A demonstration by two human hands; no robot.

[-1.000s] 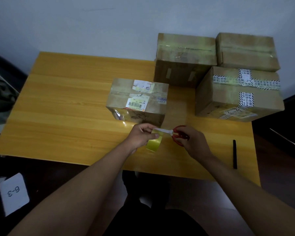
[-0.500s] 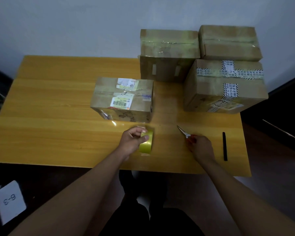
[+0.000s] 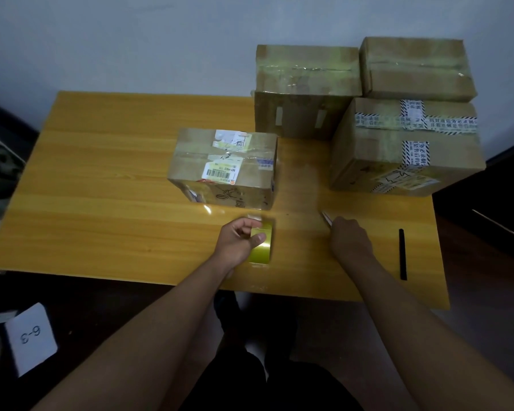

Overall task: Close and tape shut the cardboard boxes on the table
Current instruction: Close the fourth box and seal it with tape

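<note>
A small cardboard box (image 3: 224, 167) with a barcode label and clear tape over its closed top stands mid-table. My left hand (image 3: 238, 242) grips a yellow tape roll (image 3: 261, 247) standing on the table just in front of that box. My right hand (image 3: 349, 240) lies on the table to the right, holding scissors (image 3: 327, 218) whose blade tips poke out toward the boxes. The scissor handles are hidden under the hand.
Three larger taped boxes sit at the back right: one (image 3: 304, 90) by the wall, one (image 3: 404, 146) in front, one (image 3: 416, 68) stacked on it. A black pen (image 3: 402, 254) lies near the table's right edge. A "6-3" card (image 3: 31, 336) lies on the floor.
The tape strip was cut between my hands. My left hand lowered the roll onto the table. My right hand moved right and down to the table with the scissors.
</note>
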